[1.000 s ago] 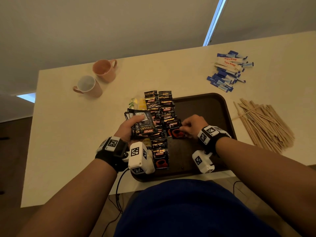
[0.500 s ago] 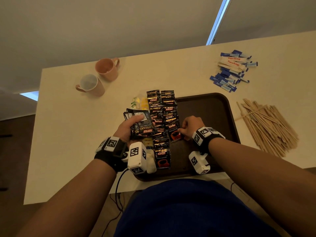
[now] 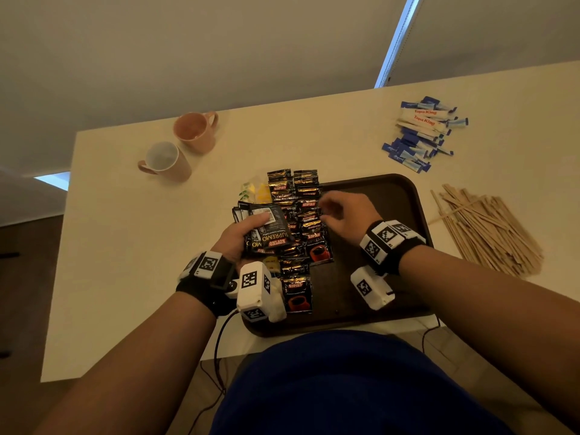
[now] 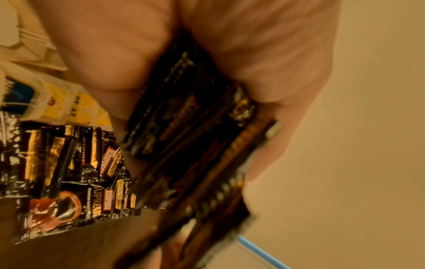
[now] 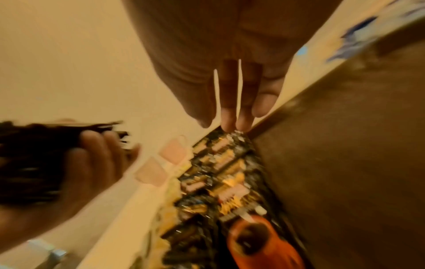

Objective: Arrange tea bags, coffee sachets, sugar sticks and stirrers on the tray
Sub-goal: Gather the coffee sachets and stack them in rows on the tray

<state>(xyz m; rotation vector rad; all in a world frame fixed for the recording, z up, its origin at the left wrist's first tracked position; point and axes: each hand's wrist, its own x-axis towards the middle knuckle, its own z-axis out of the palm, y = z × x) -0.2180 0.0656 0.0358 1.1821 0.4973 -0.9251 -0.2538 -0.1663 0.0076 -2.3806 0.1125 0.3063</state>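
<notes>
While the left hand (image 3: 241,235) grips a spare stack of coffee sachets (image 3: 266,229) at frame centre, the right hand (image 3: 342,216) should square the overlapped sachet columns (image 3: 298,215) running bottom-to-top along the tray (image 3: 392,196).

Left wrist view: fingers clamp the stack edge-on.

Right wrist view: straight fingertips (image 5: 230,123) touch the far sachets.

— What sits on the pale cream desk (image 3: 125,262)?
— A dark brown plastic tray (image 3: 389,189) at the near edge, two pink ceramic mugs (image 3: 175,152) far left, blue-and-white sugar sticks (image 3: 420,133) and thin wooden stirrers (image 3: 489,230) on the right.
</notes>
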